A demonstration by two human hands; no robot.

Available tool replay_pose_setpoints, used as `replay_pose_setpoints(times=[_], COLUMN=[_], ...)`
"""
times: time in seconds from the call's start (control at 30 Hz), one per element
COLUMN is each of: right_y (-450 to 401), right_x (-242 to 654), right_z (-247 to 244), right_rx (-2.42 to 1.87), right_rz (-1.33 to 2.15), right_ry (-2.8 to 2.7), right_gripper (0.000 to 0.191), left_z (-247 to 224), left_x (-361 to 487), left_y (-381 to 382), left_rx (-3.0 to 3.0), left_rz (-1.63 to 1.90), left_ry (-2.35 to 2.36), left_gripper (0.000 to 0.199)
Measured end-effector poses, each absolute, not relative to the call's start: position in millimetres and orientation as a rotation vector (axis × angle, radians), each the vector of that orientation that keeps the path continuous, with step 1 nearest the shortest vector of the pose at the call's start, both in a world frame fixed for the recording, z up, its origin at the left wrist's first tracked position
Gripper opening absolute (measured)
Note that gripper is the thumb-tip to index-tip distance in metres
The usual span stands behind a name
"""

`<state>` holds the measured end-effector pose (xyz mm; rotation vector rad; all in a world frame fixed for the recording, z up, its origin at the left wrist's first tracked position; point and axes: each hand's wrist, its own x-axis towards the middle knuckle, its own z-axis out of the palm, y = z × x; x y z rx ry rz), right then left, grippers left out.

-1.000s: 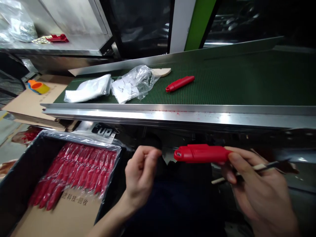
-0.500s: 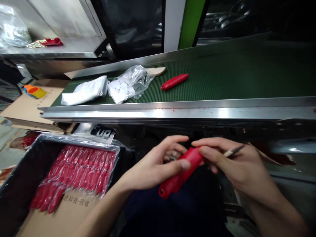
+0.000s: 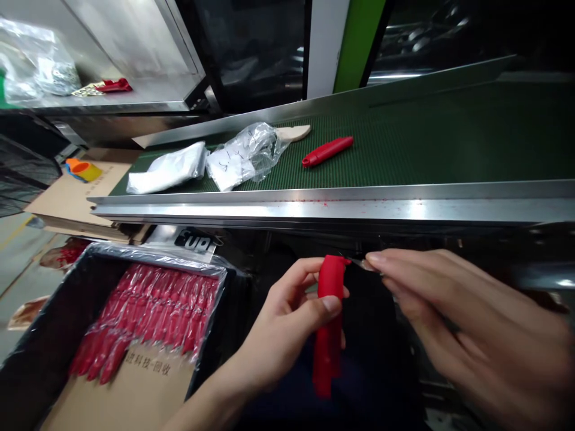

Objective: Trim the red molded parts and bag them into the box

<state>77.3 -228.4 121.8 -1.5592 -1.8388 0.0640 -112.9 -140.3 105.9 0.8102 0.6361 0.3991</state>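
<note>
My left hand (image 3: 296, 302) is wrapped round a red plastic part (image 3: 331, 323), which hangs nearly upright below the conveyor's edge. Between the thumb and fingers of my right hand (image 3: 440, 293) is a thin pointed blade (image 3: 359, 262); its tip is at the top right corner of the red part, by a small red sliver. Another red part (image 3: 327, 151) lies on the green conveyor belt (image 3: 413, 137). Lower left, a black crate (image 3: 40, 359) lined with clear film holds rows of wrapped red parts (image 3: 153, 305) over cardboard.
On the belt are a stack of white bags (image 3: 168, 169), a crumpled clear bag (image 3: 247, 152) and a beige piece (image 3: 294, 133). An orange and yellow object (image 3: 85, 170) sits on cardboard (image 3: 58, 203) at left. The conveyor's metal rail (image 3: 269, 206) runs across the view.
The red part has turned from slanted to nearly upright in my left hand. My right hand has let go of its end and moved right, and the blade now points at its top corner.
</note>
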Motion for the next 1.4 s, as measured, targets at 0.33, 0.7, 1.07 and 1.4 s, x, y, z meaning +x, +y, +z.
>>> replay_pose_setpoints(times=[0.33,0.7,1.07,1.4], right_y=[-230.0,-229.0,-244.1,-260.2], right_x=[77.5,75.7,62.7,41.3], right_z=[123.7,126.6,118.2,107.8], right_rx=[-1.576,-1.554,-1.507,-1.469], right_rz=[-0.053,-0.031,-0.041,-0.007], right_ry=[-1.944,-1.971,-2.066,-2.083], right_gripper=[0.055,0.042,0.043,0.036], left_z=[108.9,107.6,109.5,111.1], left_x=[-118.3,-120.4,-114.9,-106.8], left_y=[-143.7,-148.0,-146.9,-132.5], left_rx=[0.804,0.758,0.556,0.551], left_rz=[0.403,0.405,0.456,0.557], left_ry=[0.617,0.604,0.608,0.562], left_gripper=[0.026,0.028,0.027,0.023])
